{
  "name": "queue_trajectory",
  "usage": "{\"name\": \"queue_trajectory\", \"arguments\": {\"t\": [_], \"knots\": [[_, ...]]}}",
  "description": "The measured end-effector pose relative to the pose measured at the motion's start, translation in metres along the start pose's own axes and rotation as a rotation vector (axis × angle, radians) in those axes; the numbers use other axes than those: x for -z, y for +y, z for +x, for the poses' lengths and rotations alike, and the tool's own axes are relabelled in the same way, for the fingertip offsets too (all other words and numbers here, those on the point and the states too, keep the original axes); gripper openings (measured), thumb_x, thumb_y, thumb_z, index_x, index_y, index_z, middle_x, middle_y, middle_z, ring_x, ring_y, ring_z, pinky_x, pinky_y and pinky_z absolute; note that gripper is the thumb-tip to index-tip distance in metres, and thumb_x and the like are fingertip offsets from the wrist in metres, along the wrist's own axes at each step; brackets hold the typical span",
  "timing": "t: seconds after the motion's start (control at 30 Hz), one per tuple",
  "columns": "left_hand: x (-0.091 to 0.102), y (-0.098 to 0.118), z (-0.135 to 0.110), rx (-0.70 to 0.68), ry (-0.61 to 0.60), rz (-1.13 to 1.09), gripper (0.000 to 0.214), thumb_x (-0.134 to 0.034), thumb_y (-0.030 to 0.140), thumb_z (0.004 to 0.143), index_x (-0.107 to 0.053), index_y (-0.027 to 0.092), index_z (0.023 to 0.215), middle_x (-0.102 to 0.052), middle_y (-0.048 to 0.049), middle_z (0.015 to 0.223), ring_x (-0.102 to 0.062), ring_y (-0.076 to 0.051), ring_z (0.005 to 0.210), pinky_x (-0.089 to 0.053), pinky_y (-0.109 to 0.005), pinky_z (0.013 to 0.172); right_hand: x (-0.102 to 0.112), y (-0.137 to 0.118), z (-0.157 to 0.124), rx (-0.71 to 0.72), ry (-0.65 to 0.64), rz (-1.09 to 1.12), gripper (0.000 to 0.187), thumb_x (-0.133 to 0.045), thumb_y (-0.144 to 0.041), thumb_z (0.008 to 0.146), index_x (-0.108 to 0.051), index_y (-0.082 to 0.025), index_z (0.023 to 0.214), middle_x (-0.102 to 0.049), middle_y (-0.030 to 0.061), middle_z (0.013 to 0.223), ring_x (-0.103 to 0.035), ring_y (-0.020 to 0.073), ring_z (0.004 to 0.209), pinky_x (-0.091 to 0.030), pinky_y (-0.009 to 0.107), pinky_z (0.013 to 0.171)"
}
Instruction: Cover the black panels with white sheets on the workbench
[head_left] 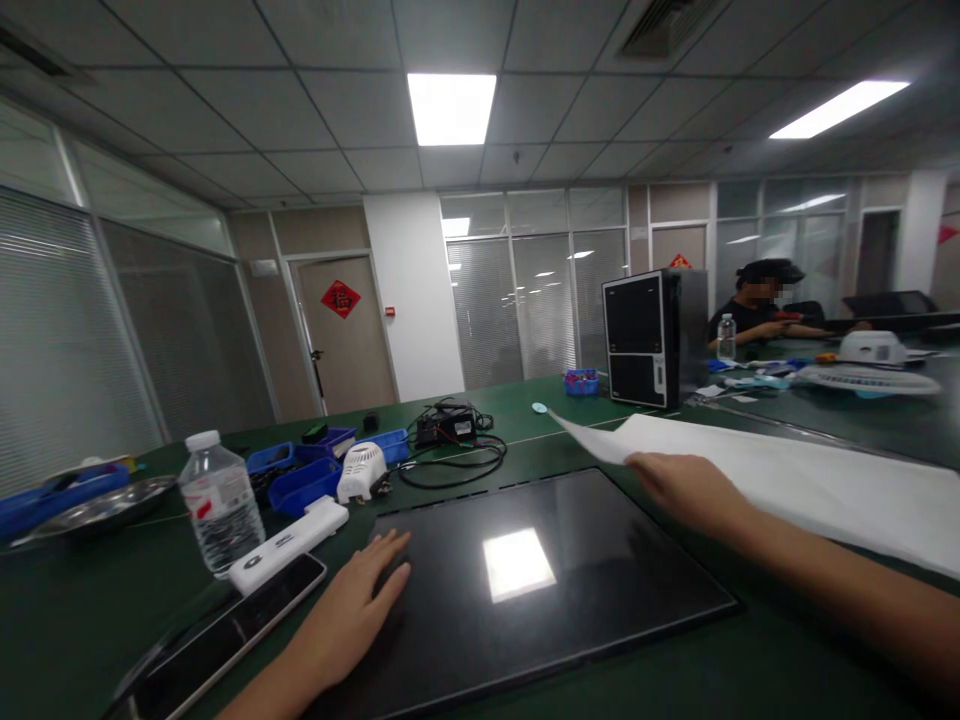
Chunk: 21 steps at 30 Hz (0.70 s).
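Note:
A flat black display panel [600,570] lies on the green table, its glossy face up and reflecting a ceiling light. My left hand [352,605] rests at the panel's left edge, fingers stretched and apart. Off the panel's right side, my right hand [686,490] grips the near edge of a large white sheet [795,480], whose left corner lifts off the table. The sheet spreads away to the right. Left of my left hand lie a phone [240,625] with a dark screen and a long white device [289,545].
A water bottle [219,505] stands at the left near a metal tray [112,505]. Blue bins [304,485], a white plastic part [362,470] and a cabled black adapter [446,425] sit behind the panel. Farther back are a computer tower [652,335] and a seated person [765,300].

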<state>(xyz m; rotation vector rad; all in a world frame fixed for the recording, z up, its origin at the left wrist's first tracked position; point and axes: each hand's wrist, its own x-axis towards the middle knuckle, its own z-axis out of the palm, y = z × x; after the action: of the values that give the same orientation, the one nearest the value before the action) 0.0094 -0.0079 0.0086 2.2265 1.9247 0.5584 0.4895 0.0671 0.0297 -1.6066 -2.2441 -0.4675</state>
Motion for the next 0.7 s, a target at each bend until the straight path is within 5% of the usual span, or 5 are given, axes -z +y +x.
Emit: {"name": "queue_trajectory", "arguments": {"t": [0.1,0.23,0.3,0.43,0.7], "knots": [[-0.002,-0.003,0.001,0.084,0.050,-0.195,0.076,-0.025,0.063,0.093,-0.039,0.016,0.150,-0.036,-0.0085,0.159,-0.024,-0.024,0.149,-0.014,-0.047,0.123,0.010,-0.050,-0.011,0.254,-0.129,0.267,0.035,-0.042,-0.041,0.097,-0.069,-0.026,0.114,-0.073,0.0063,0.108,-0.068,0.0242,0.098,-0.048,0.037,0.087],[-0.005,-0.002,0.003,0.111,0.085,-0.337,0.080,-0.022,0.067,0.092,-0.038,0.014,0.150,-0.039,-0.0086,0.157,-0.029,-0.023,0.147,-0.015,-0.044,0.123,0.018,-0.089,-0.026,0.492,-0.279,0.590,0.048,-0.045,-0.052,0.097,-0.057,-0.027,0.135,-0.060,0.0073,0.135,-0.051,0.0247,0.130,-0.038,0.042,0.109],[-0.007,-0.002,0.004,0.094,0.067,-0.293,0.082,-0.034,0.069,0.088,-0.040,0.014,0.149,-0.033,-0.0101,0.160,-0.026,-0.026,0.148,-0.015,-0.046,0.122,0.020,-0.094,-0.029,0.467,-0.269,0.619,0.051,-0.043,-0.053,0.097,-0.054,-0.028,0.140,-0.053,0.0077,0.143,-0.040,0.0269,0.139,-0.030,0.048,0.115],[-0.008,-0.004,0.006,0.083,0.040,-0.222,0.079,-0.048,0.068,0.083,-0.050,0.017,0.143,-0.019,-0.0123,0.164,-0.025,-0.032,0.148,-0.018,-0.050,0.121,0.023,-0.089,-0.030,0.354,-0.314,0.547,0.056,-0.041,-0.059,0.096,-0.056,-0.026,0.138,-0.048,0.0105,0.148,-0.039,0.0318,0.139,-0.028,0.055,0.115],[-0.006,-0.005,0.006,0.056,0.037,-0.217,0.068,-0.060,0.052,0.080,-0.055,0.021,0.140,-0.023,-0.0105,0.163,-0.028,-0.033,0.147,-0.023,-0.050,0.119,0.047,-0.100,-0.040,0.605,-0.521,0.668,0.065,-0.051,-0.058,0.092,-0.039,-0.029,0.150,-0.032,0.0079,0.157,-0.024,0.0308,0.147,-0.017,0.057,0.120]]}}
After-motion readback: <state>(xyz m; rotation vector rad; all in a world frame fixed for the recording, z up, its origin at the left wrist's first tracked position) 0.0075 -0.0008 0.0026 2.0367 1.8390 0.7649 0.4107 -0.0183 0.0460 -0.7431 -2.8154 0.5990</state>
